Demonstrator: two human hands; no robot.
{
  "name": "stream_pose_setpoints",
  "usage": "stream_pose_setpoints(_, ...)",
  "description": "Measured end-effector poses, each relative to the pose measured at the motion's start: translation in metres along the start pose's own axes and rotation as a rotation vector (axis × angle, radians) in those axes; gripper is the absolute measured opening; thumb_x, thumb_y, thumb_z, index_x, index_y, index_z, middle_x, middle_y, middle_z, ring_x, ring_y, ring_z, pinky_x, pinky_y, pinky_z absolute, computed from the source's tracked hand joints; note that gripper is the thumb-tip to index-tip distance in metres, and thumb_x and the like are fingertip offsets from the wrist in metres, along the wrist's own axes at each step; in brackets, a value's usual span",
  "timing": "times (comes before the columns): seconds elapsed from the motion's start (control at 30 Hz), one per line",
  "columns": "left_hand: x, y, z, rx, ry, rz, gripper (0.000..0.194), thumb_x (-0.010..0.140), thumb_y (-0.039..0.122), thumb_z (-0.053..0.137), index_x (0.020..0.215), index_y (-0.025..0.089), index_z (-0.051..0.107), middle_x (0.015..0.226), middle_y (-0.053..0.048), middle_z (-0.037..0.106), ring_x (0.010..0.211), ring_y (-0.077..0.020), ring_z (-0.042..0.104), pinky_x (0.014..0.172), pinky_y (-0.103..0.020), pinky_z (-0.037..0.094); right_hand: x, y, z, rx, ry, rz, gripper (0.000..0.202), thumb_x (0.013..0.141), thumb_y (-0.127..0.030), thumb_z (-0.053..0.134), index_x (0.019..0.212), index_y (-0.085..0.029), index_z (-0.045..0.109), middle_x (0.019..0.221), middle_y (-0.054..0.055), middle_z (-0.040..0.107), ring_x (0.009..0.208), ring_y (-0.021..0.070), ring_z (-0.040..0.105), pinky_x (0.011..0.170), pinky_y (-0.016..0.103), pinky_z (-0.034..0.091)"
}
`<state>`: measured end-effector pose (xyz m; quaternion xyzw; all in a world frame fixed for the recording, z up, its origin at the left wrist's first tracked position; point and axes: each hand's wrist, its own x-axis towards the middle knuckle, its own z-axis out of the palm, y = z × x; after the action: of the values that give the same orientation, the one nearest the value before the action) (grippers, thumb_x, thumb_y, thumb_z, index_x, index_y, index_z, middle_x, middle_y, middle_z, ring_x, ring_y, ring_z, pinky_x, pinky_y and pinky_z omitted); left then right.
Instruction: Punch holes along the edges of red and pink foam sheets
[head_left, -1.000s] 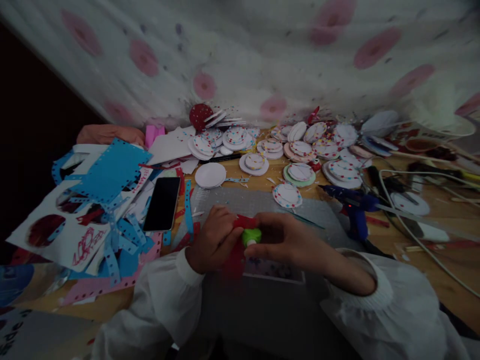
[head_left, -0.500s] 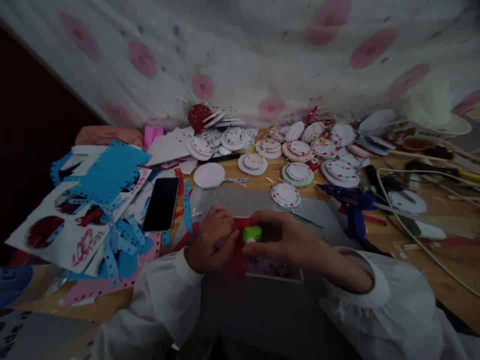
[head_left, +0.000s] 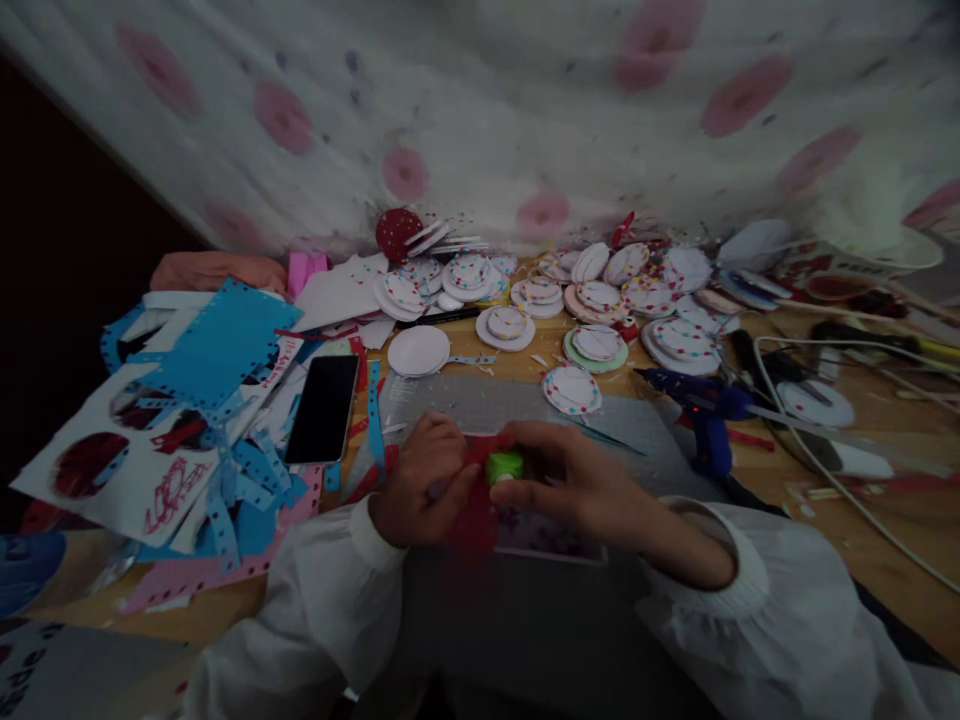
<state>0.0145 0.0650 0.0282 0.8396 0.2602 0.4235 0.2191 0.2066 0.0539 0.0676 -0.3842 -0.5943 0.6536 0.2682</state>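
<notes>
A small bright green paper punch (head_left: 504, 467) with a pale lower part sits between the thumb and fingers of my right hand (head_left: 574, 490). My left hand (head_left: 427, 475) is closed on a sheet of red paper (head_left: 472, 530), whose edge reaches the punch. Part of the paper is blurred and covered by my fingers. Beneath my hands lies a light-edged sheet with dark shapes (head_left: 551, 537). It rests over the grey cutting mat (head_left: 495, 395).
Stacked white paper discs with coloured dots (head_left: 506, 325) line the back. At left are blue and white paper scraps (head_left: 225, 345) and a phone (head_left: 322, 410). A blue glue gun (head_left: 709, 415) and white cable (head_left: 810, 455) lie at right; thin tweezers (head_left: 607, 437) lie beyond my right hand.
My right hand and the green punch have shifted very slightly, and the right sleeve has moved a little left. My left hand stays almost in place on the red paper.
</notes>
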Motion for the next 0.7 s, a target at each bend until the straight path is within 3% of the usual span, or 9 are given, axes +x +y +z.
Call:
stream_pose_setpoints(0.33,0.001,0.001,-0.002,0.009,-0.03,0.003,0.027,0.089,0.019,0.046,0.062,0.018,0.049,0.058,-0.001,0.054,0.063,-0.016,0.049,0.071,-0.037,0.038,-0.001,0.003,0.005,-0.13,0.075,-0.056,0.025,0.079,-0.04,0.064,0.081,-0.017,0.055,0.07,-0.002,0.049,0.063,0.0117,0.043,0.055,0.024,0.035)
stream_pose_setpoints(0.43,0.001,0.001,-0.004,0.046,-0.044,-0.041,0.036,0.092,0.045,0.042,0.073,0.018,0.057,0.063,-0.003,0.057,0.068,-0.0188,0.051,0.073,-0.039,0.036,-0.001,0.002,0.007,-0.117,0.085,-0.09,0.018,0.079,-0.033,0.064,0.082,-0.017,0.057,0.071,-0.001,0.053,0.063,0.0118,0.046,0.056,0.023,0.038)
stream_pose_setpoints(0.53,0.003,0.003,-0.006,0.113,-0.072,-0.115,0.067,0.079,0.078,0.034,0.081,0.017,0.061,0.07,-0.005,0.06,0.071,-0.0213,0.051,0.075,-0.04,0.033,-0.002,0.001,0.01,-0.135,0.119,-0.158,0.014,0.077,-0.03,0.064,0.084,-0.018,0.061,0.074,0.0,0.059,0.066,0.0131,0.051,0.06,0.024,0.041)
stream_pose_setpoints(0.63,0.005,0.007,-0.006,0.146,-0.145,-0.159,0.076,0.066,0.088,0.037,0.078,0.017,0.061,0.071,-0.005,0.06,0.072,-0.0218,0.05,0.075,-0.039,0.032,-0.003,0.002,0.013,-0.184,0.143,-0.221,0.014,0.076,-0.024,0.062,0.088,-0.019,0.064,0.079,0.001,0.065,0.07,0.0139,0.055,0.063,0.024,0.043)
stream_pose_setpoints(0.7,0.006,0.009,-0.005,0.144,-0.191,-0.191,0.072,0.069,0.085,0.039,0.075,0.017,0.061,0.068,-0.004,0.06,0.072,-0.0208,0.05,0.074,-0.039,0.031,-0.003,0.004,0.015,-0.204,0.137,-0.257,0.016,0.076,-0.019,0.059,0.091,-0.019,0.065,0.084,0.001,0.067,0.073,0.014,0.057,0.065,0.024,0.044)
